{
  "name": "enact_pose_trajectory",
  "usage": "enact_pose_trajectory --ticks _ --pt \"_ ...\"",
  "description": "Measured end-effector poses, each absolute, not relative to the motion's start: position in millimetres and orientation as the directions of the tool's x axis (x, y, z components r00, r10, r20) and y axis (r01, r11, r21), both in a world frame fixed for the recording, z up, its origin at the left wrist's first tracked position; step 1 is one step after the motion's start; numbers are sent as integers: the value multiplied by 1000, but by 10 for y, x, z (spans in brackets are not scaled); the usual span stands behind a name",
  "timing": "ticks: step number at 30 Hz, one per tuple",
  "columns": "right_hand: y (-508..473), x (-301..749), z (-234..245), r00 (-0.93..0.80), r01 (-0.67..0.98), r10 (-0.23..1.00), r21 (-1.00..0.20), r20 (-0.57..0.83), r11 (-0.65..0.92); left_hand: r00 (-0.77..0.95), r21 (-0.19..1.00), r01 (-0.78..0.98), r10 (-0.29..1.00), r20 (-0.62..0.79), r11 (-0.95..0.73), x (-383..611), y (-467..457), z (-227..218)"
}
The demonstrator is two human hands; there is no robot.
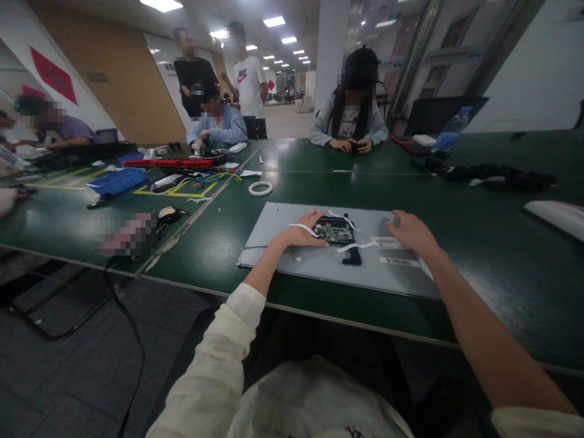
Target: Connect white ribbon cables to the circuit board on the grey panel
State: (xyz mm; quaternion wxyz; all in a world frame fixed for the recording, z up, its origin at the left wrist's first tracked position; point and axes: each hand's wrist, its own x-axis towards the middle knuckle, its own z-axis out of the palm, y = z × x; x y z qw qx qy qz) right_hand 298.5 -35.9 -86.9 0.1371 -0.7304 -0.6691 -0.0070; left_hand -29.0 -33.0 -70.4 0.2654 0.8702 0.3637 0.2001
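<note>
Two hands on a grey panel at a green desk

The left hand (308, 231) lies over the left end of a green circuit board (336, 232), thumb and fingers spread well apart, a white strip (357, 246) looping across its back. The right hand (412, 232) rests at the right part of the grey panel (314, 271), fingers loosely bent; whether it grips the edge I cannot tell. The board sits near the middle of the panel, which lies flat on the green desk (205, 261) close to its near edge. Beside the board is a black bracket (352, 255), and to its right are white labels (398, 261). Beyond the panel's far left corner lies a white ring (260, 193); farther left is a blue tray (117, 182). Across the desk, a co-worker (349, 118) sits with both hands together around a small dark object, well apart from the panel.
</note>
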Motion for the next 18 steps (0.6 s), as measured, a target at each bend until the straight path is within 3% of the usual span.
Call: enact_pose_trajectory --ticks 12,18 --pt "-351 2982 -857 72 983 981 -180 178 -40 658 604 542 742 128 -584 -305 -317 -741" --pt "-325 3011 -879 45 988 984 -154 170 -18 621 503 661 782 49 -556 -310 -438 -629"
